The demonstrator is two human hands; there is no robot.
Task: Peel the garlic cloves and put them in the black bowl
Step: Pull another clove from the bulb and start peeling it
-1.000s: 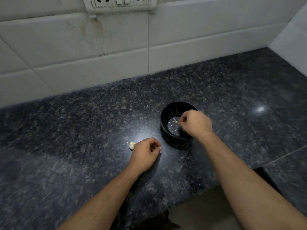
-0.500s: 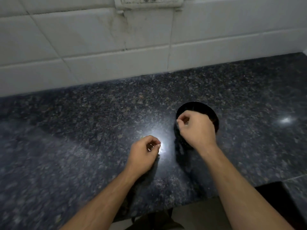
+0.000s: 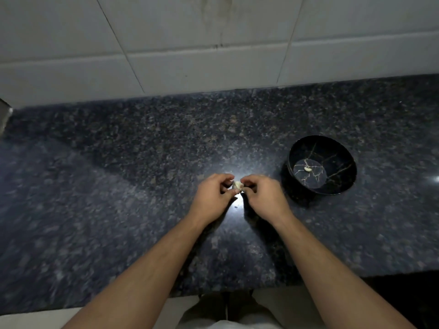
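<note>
A garlic clove [image 3: 237, 185] sat pinched between the two hands, raised a little above the dark granite counter [image 3: 142, 162]. The left hand [image 3: 213, 198] gripped it from one side with curled fingers and thumb; the right hand [image 3: 263, 198] pinched the other side, the fingertips of both meeting on the clove. Whether skin was coming away could not be told at this size. A pale fleck [image 3: 236, 206] lay on the counter just below the hands, possibly a scrap of peel. To the right, near but apart from the hands, stood the black bowl [image 3: 346, 167], with one small pale piece [image 3: 308, 169] on its floor, apparently a peeled clove. By this showing, one clove looked delivered, a second was in peeling, and its transfer remained. No other cloves were in sight. White wall tiles [image 3: 213, 32] backed the counter.
</note>
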